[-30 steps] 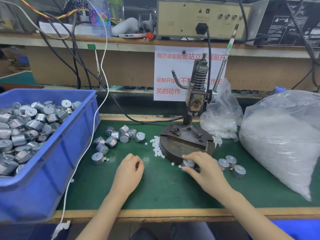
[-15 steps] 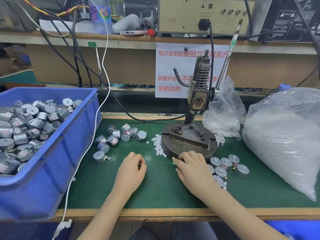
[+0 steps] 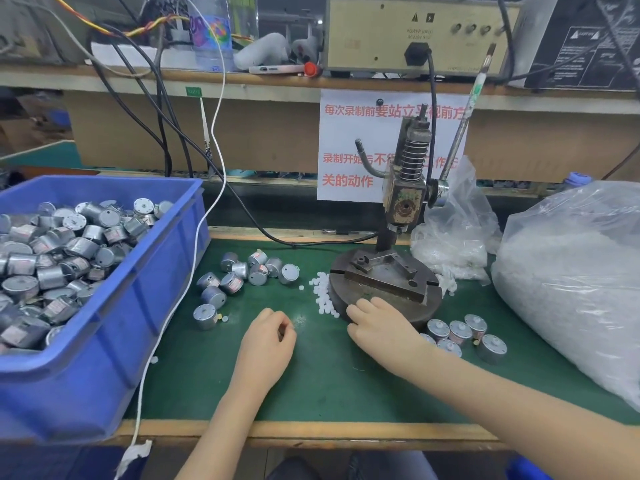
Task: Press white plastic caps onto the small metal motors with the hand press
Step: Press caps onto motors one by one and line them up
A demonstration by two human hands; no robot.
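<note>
Green matting covered the surface (image 3: 329, 386), where the left hand (image 3: 268, 337) lay curled, thumb against fingertips; whether it pinched a cap I could not tell. The right hand (image 3: 381, 323) rested with relaxed fingers on the front rim of the press (image 3: 403, 209) base, gripping nothing visible, just beside the loose caps (image 3: 322, 292). A careless sweep of that hand would likely scatter caps, and a cap seated crooked on a shaft might be crushed under the ram. Counted: 1 press, 1 bin (image 3: 104, 341) heaped with motors, 10 bare motors (image 3: 231, 282) left of the caps, 6 capped motors (image 3: 460, 330) at the right, 2 bags (image 3: 571, 289). The caps were too many to count.
</note>
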